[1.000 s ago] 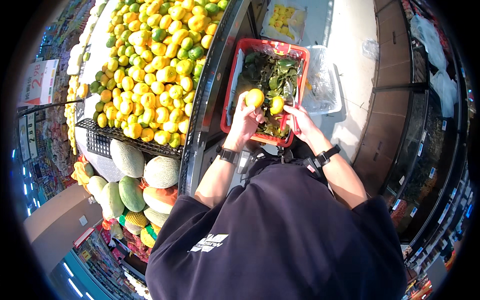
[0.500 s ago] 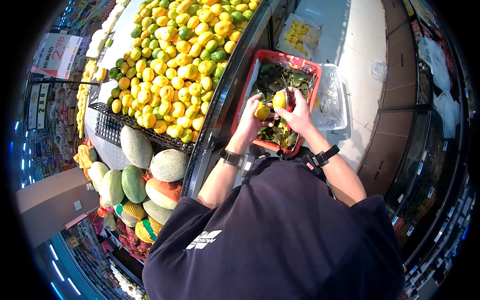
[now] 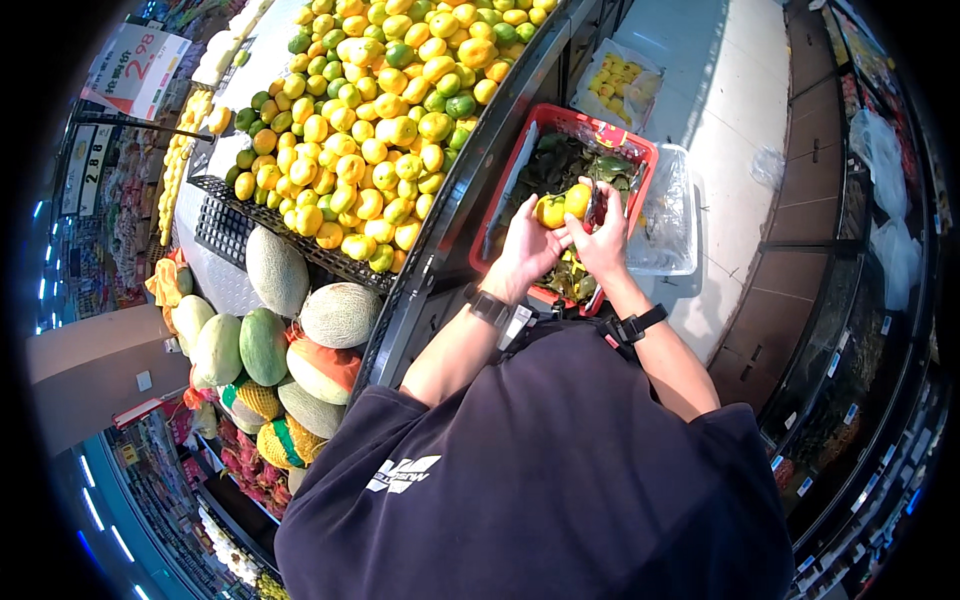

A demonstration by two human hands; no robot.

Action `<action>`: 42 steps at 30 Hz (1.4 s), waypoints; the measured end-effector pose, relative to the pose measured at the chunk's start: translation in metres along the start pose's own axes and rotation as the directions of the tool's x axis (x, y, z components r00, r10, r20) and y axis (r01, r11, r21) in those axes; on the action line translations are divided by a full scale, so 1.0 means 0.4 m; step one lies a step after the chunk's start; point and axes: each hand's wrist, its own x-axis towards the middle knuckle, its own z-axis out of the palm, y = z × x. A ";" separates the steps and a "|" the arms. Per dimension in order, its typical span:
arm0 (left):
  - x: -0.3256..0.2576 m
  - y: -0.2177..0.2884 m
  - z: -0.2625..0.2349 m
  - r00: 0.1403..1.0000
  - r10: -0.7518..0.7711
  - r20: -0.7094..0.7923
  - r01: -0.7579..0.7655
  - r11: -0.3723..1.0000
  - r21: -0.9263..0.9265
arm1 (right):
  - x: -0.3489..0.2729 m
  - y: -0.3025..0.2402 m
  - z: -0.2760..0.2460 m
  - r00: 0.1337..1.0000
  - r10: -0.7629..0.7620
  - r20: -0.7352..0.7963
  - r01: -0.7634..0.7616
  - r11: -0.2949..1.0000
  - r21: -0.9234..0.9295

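Observation:
Two yellow-orange mandarins are side by side between my hands, over a red crate (image 3: 481, 235) of dark green leaves (image 3: 575, 165). My left hand (image 3: 530, 245) is closed round the left mandarin (image 3: 549, 211). The fingers of my right hand (image 3: 604, 240) are closed on the right mandarin (image 3: 577, 201), which touches the first. A narrow dark reddish thing (image 3: 597, 206) shows by my right fingers; its kind is unclear. Both hands partly cover the crate's contents.
A heap of yellow and green mandarins (image 3: 370, 130) fills the display at left, with melons (image 3: 335, 315) below it. Beside the red crate stands a clear plastic bin (image 3: 672, 225). A box of yellow fruit (image 3: 615, 85) lies beyond. Dark cabinets (image 3: 790, 270) line the right side.
My hands have come together, bringing the two mandarins from slightly apart to touching. My left hand has turned palm upward under its mandarin. The whole view has shifted slightly.

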 end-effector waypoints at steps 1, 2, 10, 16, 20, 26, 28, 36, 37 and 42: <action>0.008 -0.005 -0.005 1.000 0.018 0.009 -0.018 0.998 -0.054 | 0.002 0.001 0.003 1.000 -0.021 -0.014 0.021 0.999 -0.030; 0.019 -0.009 -0.015 0.999 0.036 0.018 -0.034 0.994 -0.107 | -0.001 -0.001 0.006 0.997 -0.075 -0.025 0.074 0.995 -0.061; 0.030 -0.030 0.043 0.984 0.177 0.030 -0.161 0.946 -0.280 | -0.011 -0.051 -0.006 0.957 -0.280 0.069 0.288 0.924 -0.250; 0.043 -0.021 0.044 0.927 0.351 -0.129 -0.363 0.928 -0.084 | -0.034 -0.064 -0.039 0.961 -0.215 0.171 0.253 0.936 -0.243; 0.026 -0.015 0.055 0.774 0.613 -0.159 -0.591 0.789 0.166 | -0.046 -0.114 -0.064 0.974 -0.001 0.225 0.071 0.951 -0.301; -0.013 0.009 0.087 0.602 0.798 0.019 -0.686 0.505 0.524 | -0.036 -0.152 -0.094 0.894 0.118 0.433 0.077 0.910 -0.407; -0.019 0.011 0.084 0.577 0.814 0.063 -0.688 0.443 0.575 | -0.032 -0.165 -0.090 0.887 0.151 0.437 0.055 0.905 -0.423; 0.004 0.013 0.023 0.498 0.840 0.216 -0.651 0.197 0.733 | -0.037 -0.154 -0.060 0.906 0.112 0.408 0.092 0.890 -0.447; 0.005 0.011 0.019 0.492 0.843 0.218 -0.638 0.179 0.749 | -0.037 -0.149 -0.061 0.909 0.097 0.406 0.105 0.889 -0.447; 0.001 -0.011 0.034 0.531 0.829 0.174 -0.581 0.207 0.787 | -0.049 -0.137 -0.071 0.922 0.110 0.371 0.076 0.888 -0.454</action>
